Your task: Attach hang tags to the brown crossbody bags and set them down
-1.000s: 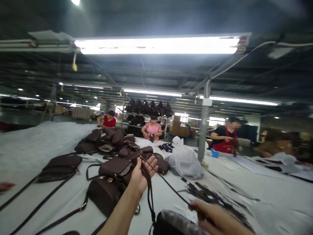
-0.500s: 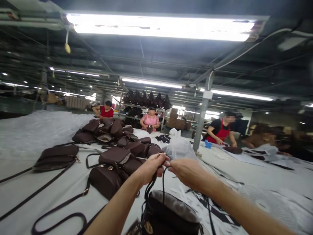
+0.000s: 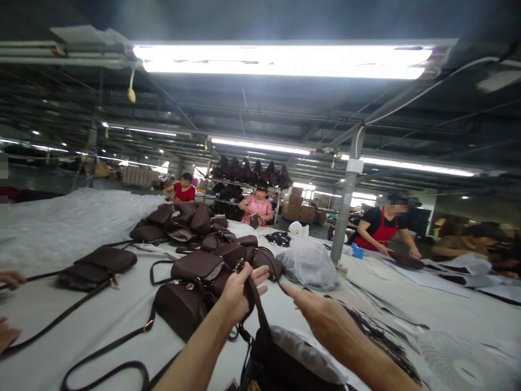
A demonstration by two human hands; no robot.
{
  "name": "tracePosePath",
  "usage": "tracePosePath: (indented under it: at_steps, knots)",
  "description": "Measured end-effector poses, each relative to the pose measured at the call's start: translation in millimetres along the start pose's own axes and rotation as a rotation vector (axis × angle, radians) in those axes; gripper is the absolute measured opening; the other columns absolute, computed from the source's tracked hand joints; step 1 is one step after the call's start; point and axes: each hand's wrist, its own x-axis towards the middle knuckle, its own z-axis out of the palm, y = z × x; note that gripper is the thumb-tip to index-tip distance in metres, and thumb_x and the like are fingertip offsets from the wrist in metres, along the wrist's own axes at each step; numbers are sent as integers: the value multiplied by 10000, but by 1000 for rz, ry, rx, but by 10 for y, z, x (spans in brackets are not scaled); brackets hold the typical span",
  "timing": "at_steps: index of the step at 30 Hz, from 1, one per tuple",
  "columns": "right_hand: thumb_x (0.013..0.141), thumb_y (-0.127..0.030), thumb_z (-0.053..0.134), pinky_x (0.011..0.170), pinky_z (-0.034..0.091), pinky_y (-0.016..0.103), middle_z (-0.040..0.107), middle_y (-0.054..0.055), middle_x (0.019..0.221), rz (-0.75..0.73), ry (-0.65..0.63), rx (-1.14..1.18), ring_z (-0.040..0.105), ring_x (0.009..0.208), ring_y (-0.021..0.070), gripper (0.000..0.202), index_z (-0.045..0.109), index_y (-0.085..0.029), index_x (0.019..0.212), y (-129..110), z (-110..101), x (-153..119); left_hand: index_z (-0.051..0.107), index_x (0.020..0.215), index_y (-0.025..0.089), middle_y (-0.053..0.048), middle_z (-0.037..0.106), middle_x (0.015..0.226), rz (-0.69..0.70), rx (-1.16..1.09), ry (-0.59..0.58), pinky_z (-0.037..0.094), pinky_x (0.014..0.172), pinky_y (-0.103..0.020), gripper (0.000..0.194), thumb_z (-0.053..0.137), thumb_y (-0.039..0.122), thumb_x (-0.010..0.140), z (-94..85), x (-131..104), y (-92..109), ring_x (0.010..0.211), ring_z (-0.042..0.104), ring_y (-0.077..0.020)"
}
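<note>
In the head view a dark brown handbag (image 3: 280, 361) stands at the bottom centre with its top open and pale lining or stuffing showing. Its dark strap (image 3: 260, 309) runs up to my left hand (image 3: 238, 290). My left thumb pins the strap, near a gold-coloured buckle (image 3: 240, 265), while the other fingers stretch out behind it. To the right, my right hand (image 3: 319, 312) is held flat above the bag, fingers extended and apart from the left hand. A small dark tip shows by its fingertips; I cannot tell whether they touch it.
Several brown handbags (image 3: 195, 266) are heaped left of centre, with loose straps. Another person's hands (image 3: 8, 279) reach in at the left edge beside a strap. A white plastic bag (image 3: 307, 260), a metal post (image 3: 344, 217) and a fan (image 3: 459, 364) stand right. Co-workers sit beyond.
My hands, together at the strap before, have parted; the right one has opened and moved right. The strap now lies across my left hand. Another person's hands have appeared at the left edge.
</note>
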Motion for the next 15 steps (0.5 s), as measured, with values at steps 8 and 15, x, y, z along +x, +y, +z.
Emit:
tracePosePath:
  at_steps: [8,15]
  knots:
    - [894,-141,426,600,405,242,706,43,802,29,-234,67,647,697,175,269,606,-209,1082,-251,-60,-59,308,600,193,99,282,460,-21,-17,25,314,387,-143,474,415,474,966,-21,58,87,330,267,-20]
    - [945,-263,400,704,438,276,636,72,876,-9,-183,171,606,800,179,263,650,-194,899,186,-302,-169,336,699,211,127,335,502,-33,261,14,190,350,-131,507,691,567,762,-64,121,279,336,207,2]
